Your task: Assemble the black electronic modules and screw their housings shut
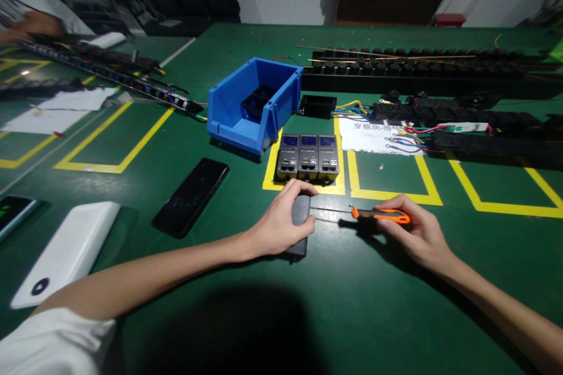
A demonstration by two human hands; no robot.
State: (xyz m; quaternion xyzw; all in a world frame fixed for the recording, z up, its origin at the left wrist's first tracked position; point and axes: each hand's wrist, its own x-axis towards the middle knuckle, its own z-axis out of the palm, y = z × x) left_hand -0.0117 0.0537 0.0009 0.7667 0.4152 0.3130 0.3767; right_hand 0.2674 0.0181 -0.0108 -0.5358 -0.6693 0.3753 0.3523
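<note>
My left hand is closed around a small dark module, steadying it on the green table. In my right hand is a screwdriver with an orange and black handle, held level. Its thin shaft points left, and the tip is at the module's right side; whether it sits in a screw I cannot tell. Just beyond my left hand, three black modules with small screens and ports stand side by side within a yellow taped square. The module's underside and left part are hidden by my fingers.
Behind the modules stands a blue bin with black parts inside. A black phone and a white power bank lie to the left. Long black strips and wired assemblies fill the back right. Another person's hand is at far left.
</note>
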